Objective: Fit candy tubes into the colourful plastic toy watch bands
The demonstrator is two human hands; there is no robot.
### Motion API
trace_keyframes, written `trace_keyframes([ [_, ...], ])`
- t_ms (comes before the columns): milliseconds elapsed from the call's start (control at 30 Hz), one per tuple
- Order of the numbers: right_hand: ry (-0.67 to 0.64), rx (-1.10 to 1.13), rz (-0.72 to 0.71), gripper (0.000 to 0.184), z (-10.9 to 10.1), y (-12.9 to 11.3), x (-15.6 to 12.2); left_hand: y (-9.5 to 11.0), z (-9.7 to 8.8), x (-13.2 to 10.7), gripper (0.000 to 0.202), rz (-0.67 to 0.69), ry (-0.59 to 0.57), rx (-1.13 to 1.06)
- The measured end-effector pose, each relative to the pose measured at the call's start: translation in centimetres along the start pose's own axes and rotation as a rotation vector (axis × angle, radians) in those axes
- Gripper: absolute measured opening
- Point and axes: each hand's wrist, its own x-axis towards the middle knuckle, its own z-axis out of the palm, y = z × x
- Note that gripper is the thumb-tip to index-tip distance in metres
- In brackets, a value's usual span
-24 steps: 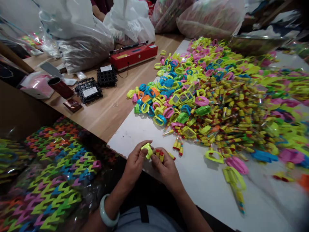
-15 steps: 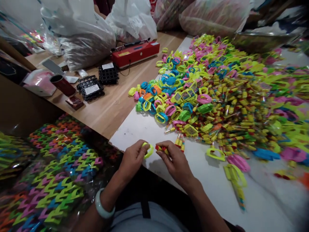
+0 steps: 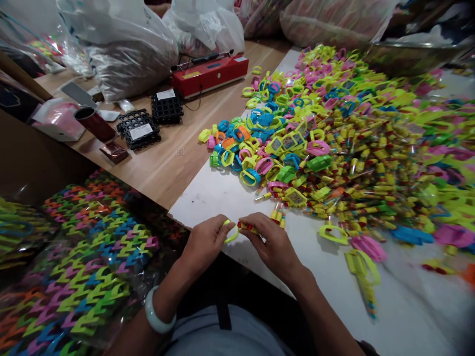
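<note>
On the white tabletop (image 3: 202, 198) side, the left hand (image 3: 205, 241) pinches a lime ring (image 3: 233, 239), the right hand (image 3: 273, 243) grips, seemingly, small tubes (image 3: 245, 226).

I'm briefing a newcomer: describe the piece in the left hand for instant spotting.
At the near edge of the white tabletop, find the left hand. It pinches a yellow-green band; unlike the heaped bands, this one is held.

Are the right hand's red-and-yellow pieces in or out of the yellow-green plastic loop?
Out: the right hand holds the red-and-yellow pieces beside the yellow-green plastic loop; contact is unclear.
</note>
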Motion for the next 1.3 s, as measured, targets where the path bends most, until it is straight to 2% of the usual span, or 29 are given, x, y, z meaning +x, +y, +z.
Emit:
trace_keyframes([
  [200,-0.123,-0.107,-0.087,0.032,-0.7,0.4,-0.3,-0.3,0.2,0.1,0.043,-0.096,-0.074,-0.035],
  [367,-0.237,-0.136,-0.118,0.021,-1.2,0.0,-0.3,-0.4,0.3,0.3,0.044,-0.178,-0.169,-0.172],
  [467,-0.198,-0.246,-0.175,0.014,-1.0,-0.3,-0.6,0.0,0.2,0.4,0.043,-0.204,-0.215,-0.188],
  [600,-0.112,-0.324,-0.228,0.013,-0.6,-0.4,-2.0,0.4,0.3,0.6,0.042,-0.257,-0.316,-0.212],
  [800,-0.083,-0.382,-0.135,0.012,-0.1,-0.7,-5.0,0.7,1.3,1.0,0.043,-0.283,-0.466,-0.234],
  [900,-0.089,-0.393,-0.076,0.016,-0.5,-0.9,-5.9,1.3,2.1,1.3,0.047,-0.239,-0.522,-0.158],
  [967,-0.117,-0.386,-0.014,0.017,-1.7,-0.7,-6.6,1.9,2.6,1.6,0.05,-0.175,-0.535,-0.092],
  [1033,-0.091,-0.423,0.07,0.017,-3.9,-0.1,-7.9,2.5,3.0,1.8,0.051,-0.122,-0.484,-0.079],
  [1100,0.06,-0.539,0.186,0.017,-7.0,0.8,-9.8,2.7,3.2,2.2,0.049,-0.086,-0.367,-0.104],
  [1200,0.426,-0.837,0.389,0.029,-11.8,2.1,-12.9,2.1,2.8,3.0,0.042,-0.052,-0.172,-0.091],
  [1267,0.548,-1.028,0.443,0.036,-13.5,2.5,-14.1,1.5,2.5,3.5,0.039,-0.055,-0.101,-0.052],
  [1300,0.564,-1.072,0.434,0.036,-13.6,2.6,-14.2,1.2,2.4,3.7,0.038,-0.059,-0.088,-0.041],
])
